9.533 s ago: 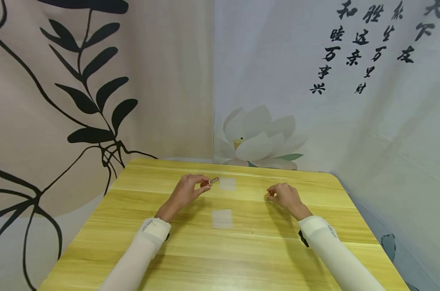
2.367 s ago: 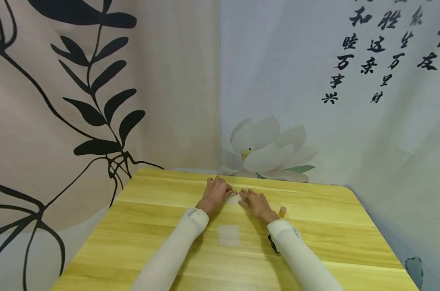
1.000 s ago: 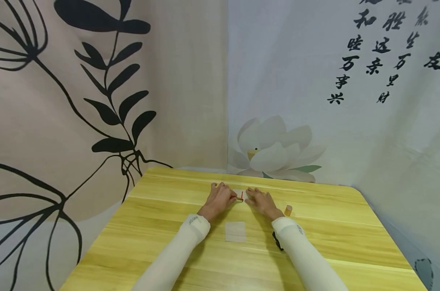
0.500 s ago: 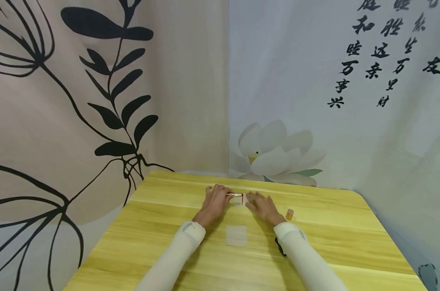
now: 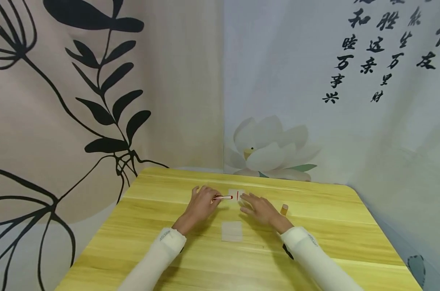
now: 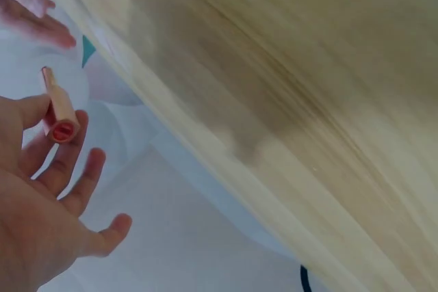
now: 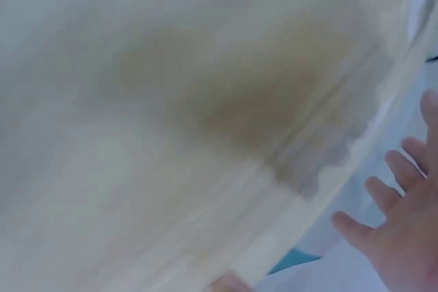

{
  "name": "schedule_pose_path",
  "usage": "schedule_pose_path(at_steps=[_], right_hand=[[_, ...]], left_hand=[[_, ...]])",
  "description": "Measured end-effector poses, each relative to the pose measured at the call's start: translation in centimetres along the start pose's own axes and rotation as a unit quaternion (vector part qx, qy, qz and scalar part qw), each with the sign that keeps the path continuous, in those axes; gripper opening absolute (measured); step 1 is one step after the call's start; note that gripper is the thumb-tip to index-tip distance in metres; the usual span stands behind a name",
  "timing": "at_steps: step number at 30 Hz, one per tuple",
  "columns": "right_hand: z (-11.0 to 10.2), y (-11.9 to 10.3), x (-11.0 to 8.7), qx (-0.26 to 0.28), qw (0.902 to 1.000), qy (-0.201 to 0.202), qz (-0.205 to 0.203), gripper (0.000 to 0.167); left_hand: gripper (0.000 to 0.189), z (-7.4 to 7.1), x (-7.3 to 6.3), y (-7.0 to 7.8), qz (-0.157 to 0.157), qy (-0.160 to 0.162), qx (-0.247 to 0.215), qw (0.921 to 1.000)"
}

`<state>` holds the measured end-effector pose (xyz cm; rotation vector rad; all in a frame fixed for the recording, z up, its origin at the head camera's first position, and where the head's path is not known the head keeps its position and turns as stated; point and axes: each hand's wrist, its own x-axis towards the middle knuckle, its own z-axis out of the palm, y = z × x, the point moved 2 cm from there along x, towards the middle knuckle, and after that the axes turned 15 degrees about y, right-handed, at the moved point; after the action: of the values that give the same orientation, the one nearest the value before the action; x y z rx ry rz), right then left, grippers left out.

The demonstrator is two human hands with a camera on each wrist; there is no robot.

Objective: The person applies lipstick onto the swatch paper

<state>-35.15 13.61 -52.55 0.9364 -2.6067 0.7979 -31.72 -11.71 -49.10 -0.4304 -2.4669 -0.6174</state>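
Observation:
My left hand (image 5: 204, 202) pinches a lipstick (image 5: 225, 197) between thumb and fingers, its red tip pointing right. In the left wrist view the lipstick's (image 6: 61, 111) round base faces the camera and the other fingers spread loosely. A small white paper square (image 5: 232, 192) with a red line drawn on it lies near the table's far edge, just right of the tip. My right hand (image 5: 260, 208) has its fingers extended, fingertips by the paper's right edge. The right wrist view shows this hand (image 7: 397, 217) with fingers apart and nothing held.
A second white paper square (image 5: 232, 231) lies nearer on the yellow wooden table (image 5: 205, 266). The orange-gold lipstick cap (image 5: 284, 209) stands to the right, beyond my right wrist. A printed cloth backdrop (image 5: 183, 101) hangs behind the table.
Over the last seconds a red line has appeared on the far paper. The left hand has just drawn the lipstick back leftward off it; the right hand has let go of the cap earlier.

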Motion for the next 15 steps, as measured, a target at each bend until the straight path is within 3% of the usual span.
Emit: schedule_pose_path(at_steps=[5, 15], right_hand=[[-0.2, -2.3, -1.7, 0.014, 0.9968, -0.006, -0.079, 0.052], [1.0, -4.4, -5.4, -0.011, 0.9925, -0.028, -0.119, 0.05]], left_hand=[[0.013, -0.8, -1.3, 0.2, 0.023, -0.002, 0.01, 0.9997], [0.017, -1.1, -4.0, 0.7, 0.042, -0.022, 0.0, 0.9989]])
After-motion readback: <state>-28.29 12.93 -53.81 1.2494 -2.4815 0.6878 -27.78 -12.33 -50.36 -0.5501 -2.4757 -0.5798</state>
